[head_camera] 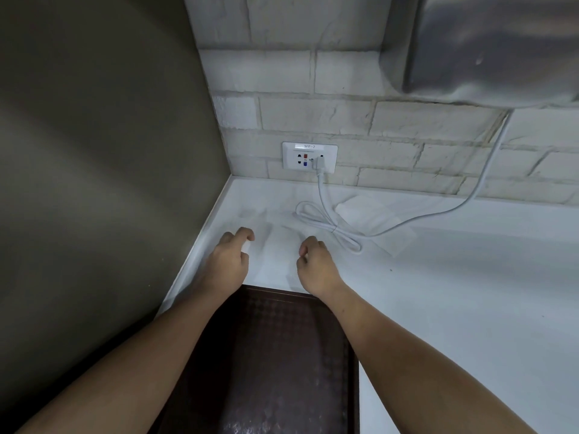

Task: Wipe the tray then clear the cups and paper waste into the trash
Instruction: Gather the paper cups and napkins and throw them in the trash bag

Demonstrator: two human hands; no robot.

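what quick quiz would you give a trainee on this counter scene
1. True or false: the white power cord is plugged into the white wall socket.
2. Where does the dark brown patterned tray lie? A) below the person's forearms, nearest the camera; B) against the brick wall; C) on top of the cord.
3. Fill the gap: the left hand and right hand are over the white counter with fingers ____ (curled or straight).

Key: 1 true; 2 A; 3 curled.
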